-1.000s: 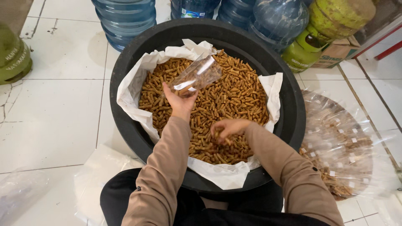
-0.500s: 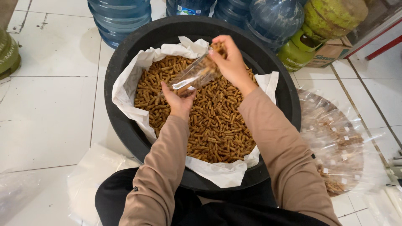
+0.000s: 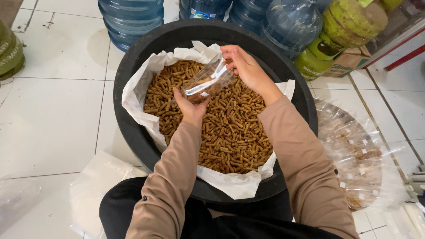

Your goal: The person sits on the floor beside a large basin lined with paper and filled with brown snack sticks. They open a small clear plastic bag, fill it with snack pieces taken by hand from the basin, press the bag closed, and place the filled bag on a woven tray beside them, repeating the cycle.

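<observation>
I see the left hand (image 3: pixel 191 107) gripping the small clear bag (image 3: pixel 207 82) from below, mid-frame over the black tub (image 3: pixel 133 66). Right hand (image 3: pixel 245 66) pinches its top, dropping in brown snack sticks (image 3: pixel 230 132). I think it's the fill step; next scoop needs the bag's mouth kept wide.

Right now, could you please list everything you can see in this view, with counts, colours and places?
Tub: one, black, round, centre of the floor.
Paper liner: white, lining the tub.
Snack sticks: many, golden brown, heaped on the liner.
Small bag: one, clear plastic, partly filled, held over the heap.
Water jugs: at least four, blue, behind the tub.
Gas cylinders: two at upper right, green; part of another at the left edge.
Packed bags: a pile, clear, right of the tub.
Floor tiles: white.
Left hand: holds the bag from below.
Right hand: at the bag's mouth.
</observation>
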Motion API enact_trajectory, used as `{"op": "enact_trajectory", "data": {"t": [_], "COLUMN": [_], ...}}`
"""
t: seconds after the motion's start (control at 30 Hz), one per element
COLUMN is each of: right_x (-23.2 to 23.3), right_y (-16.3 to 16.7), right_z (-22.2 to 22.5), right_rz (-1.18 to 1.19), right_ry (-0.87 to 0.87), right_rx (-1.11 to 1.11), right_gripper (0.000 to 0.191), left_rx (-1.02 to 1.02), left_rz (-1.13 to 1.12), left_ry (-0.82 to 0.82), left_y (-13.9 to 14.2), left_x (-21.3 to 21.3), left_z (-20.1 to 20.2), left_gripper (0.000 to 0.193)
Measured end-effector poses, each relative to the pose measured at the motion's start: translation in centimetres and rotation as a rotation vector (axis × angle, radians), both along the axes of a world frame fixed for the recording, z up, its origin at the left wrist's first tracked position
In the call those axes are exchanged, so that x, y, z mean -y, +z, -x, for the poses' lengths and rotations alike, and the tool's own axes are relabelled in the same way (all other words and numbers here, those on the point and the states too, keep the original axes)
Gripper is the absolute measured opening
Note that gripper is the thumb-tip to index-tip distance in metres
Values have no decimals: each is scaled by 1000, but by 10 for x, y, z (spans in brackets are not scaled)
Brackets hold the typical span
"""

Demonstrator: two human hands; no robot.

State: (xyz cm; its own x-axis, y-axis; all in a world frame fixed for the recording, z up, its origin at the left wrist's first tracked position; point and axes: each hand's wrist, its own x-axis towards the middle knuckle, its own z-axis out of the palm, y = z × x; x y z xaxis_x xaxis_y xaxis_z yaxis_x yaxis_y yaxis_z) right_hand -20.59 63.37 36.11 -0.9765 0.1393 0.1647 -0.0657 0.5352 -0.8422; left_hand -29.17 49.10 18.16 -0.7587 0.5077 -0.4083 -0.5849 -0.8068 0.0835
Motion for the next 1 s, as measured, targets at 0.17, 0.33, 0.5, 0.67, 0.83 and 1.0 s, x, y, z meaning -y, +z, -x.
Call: {"op": "enact_trajectory", "data": {"t": [0.17,0.33,0.5,0.67,0.83,1.0], "right_x": [-21,-10,55,71,53,34], "right_y": [-12,-103,-206,-234,-224,-193], "right_z": [-14,-16,-80,-110,-116,-121], "right_rz": [149,31,-348,-529,-514,-537], "right_ry": [-143,-379,272,526,719,674], "right_rx": [-296,-108,585,607,621,967], "right_gripper": [50,30,88,85,54,28], "left_rx": [-21,-135,-177,-199,-103,-29], "left_rz": [-139,-344,-452,-396,-317,-279], "left_ry": [73,189,164,91,137,184], "left_y": [7,17,22,17,10,2], "left_x": [4,13,13,13,8,4], "left_z": [-1,0,-3,-2,3,6], "left_gripper": [84,84,87,93,92,89]}}
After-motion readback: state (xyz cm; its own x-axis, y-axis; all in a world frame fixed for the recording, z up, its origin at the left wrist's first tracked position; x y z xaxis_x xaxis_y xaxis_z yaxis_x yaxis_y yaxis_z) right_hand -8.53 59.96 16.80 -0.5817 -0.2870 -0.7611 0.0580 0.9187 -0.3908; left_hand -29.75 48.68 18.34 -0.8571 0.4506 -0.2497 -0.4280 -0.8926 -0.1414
